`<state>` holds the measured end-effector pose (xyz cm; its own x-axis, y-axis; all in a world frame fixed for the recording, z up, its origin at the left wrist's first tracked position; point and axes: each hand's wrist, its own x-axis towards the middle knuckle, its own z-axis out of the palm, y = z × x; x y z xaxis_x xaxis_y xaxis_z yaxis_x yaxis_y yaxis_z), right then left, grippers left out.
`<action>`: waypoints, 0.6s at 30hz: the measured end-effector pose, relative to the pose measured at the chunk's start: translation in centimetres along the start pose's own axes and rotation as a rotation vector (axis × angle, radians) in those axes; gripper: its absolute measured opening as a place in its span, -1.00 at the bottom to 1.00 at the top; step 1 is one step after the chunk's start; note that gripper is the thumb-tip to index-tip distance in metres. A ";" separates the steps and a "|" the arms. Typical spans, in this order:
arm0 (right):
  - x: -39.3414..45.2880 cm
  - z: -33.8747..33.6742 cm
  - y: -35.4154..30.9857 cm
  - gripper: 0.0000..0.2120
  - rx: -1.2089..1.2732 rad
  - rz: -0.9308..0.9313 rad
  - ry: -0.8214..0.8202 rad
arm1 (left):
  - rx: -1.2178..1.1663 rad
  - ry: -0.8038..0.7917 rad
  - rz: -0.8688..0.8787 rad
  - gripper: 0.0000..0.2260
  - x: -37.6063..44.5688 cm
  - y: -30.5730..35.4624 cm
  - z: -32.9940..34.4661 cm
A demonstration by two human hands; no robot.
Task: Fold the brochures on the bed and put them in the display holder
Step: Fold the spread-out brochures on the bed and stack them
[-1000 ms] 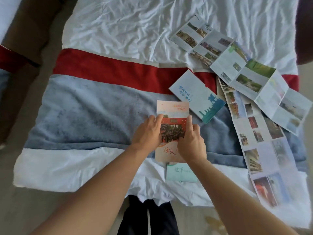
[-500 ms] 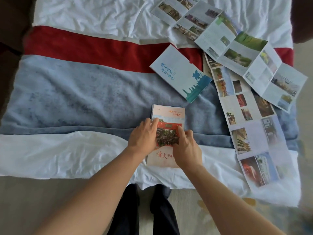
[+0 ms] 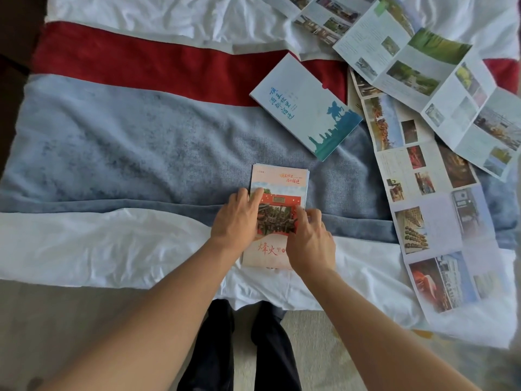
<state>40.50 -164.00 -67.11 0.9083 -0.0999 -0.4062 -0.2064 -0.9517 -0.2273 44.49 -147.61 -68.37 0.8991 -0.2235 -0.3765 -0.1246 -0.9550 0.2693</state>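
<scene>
Pressing flat a folded pink brochure (image 3: 277,218) on the bed (image 3: 112,142).
Left hand (image 3: 236,221) and right hand (image 3: 310,241) palm-down, fingers spread, gripping nothing; glossy paper over plush grey-blue blanket.

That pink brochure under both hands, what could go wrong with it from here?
The pink brochure lies on soft, wrinkled bedding, so pressing with the left hand and right hand may give a crooked crease. Its layered top edge could spring open once released. The long unfolded brochure hangs near the bed's edge and might slide off.

Bare forearms, no sleeves, dark trousers (image 3: 270,348)
</scene>
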 end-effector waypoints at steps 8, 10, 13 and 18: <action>1.1 -0.3 -0.4 -0.42 -0.087 -0.123 0.082 | 0.095 0.063 0.086 -0.37 0.6 0.4 0.0; 1.5 -0.2 -0.5 -0.39 -0.089 -0.171 0.048 | 0.084 0.043 0.132 -0.37 0.9 0.8 -0.1; 1.9 -0.2 -0.5 -0.41 -0.097 -0.206 0.017 | 0.073 -0.010 0.123 -0.34 1.2 1.2 0.1; 2.6 0.2 -0.6 -0.46 -0.149 -0.223 0.003 | 0.043 -0.038 0.084 -0.33 1.5 1.3 0.6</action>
<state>42.92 -163.65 -68.17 0.9266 0.1161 -0.3577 0.0543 -0.9825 -0.1782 45.41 -149.32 -69.14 0.8684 -0.3096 -0.3874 -0.2175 -0.9398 0.2635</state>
